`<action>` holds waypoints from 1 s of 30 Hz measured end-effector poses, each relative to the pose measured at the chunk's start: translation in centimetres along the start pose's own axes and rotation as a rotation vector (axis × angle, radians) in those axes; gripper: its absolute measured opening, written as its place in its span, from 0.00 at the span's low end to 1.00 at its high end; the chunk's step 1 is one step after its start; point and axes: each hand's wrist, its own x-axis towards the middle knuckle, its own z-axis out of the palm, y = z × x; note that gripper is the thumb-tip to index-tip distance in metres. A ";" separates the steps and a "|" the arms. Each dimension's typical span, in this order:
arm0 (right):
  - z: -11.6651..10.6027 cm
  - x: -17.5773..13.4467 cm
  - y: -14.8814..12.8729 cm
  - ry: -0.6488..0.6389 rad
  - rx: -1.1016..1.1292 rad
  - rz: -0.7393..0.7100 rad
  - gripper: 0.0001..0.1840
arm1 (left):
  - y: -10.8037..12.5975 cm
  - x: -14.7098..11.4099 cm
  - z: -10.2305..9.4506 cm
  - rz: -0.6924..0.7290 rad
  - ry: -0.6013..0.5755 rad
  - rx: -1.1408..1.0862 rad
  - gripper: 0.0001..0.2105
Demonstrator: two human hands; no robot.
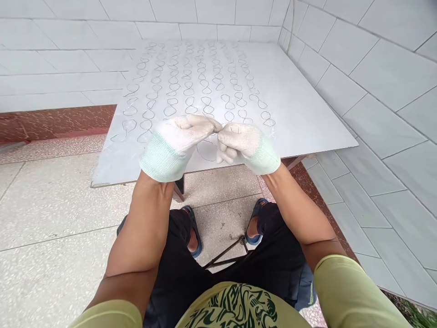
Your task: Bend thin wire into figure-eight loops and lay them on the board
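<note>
Clock taken with twelve straight ahead of the worker. Both hands wear pale gloves with mint-green cuffs and meet over the near part of a white tabletop. The left hand comes in from seven o'clock, the right hand from five. Grip: narrow on both sides, thumb and forefinger pinched on a thin wire loop; the remaining right fingers curl loosely. The loop shows at seven o'clock from the meeting fingertips, its upper part hidden by the gloves.

Beyond the hands, from ten to one o'clock, twisted wire pieces lie in several rows running away toward the far edge. Bare tabletop noted at three o'clock. A tiled wall stands at two to three o'clock, with more tiling at twelve. Below, at six, blue sandals rest on a speckled floor.
</note>
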 end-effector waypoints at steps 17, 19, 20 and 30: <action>1.1 -0.4 -0.4 0.228 -0.453 0.000 0.17 | 1.9 -0.2 -0.4 -0.107 0.125 0.343 0.10; 1.5 -0.4 -0.5 0.236 -0.402 0.055 0.17 | 2.4 -0.4 0.0 -0.127 0.102 0.386 0.12; 1.5 -0.4 -0.5 0.248 -0.359 0.079 0.17 | 2.7 -0.5 0.2 -0.128 0.107 0.419 0.13; 0.5 0.4 0.6 0.407 -0.219 0.033 0.13 | 3.2 0.0 1.7 0.072 -0.014 0.880 0.24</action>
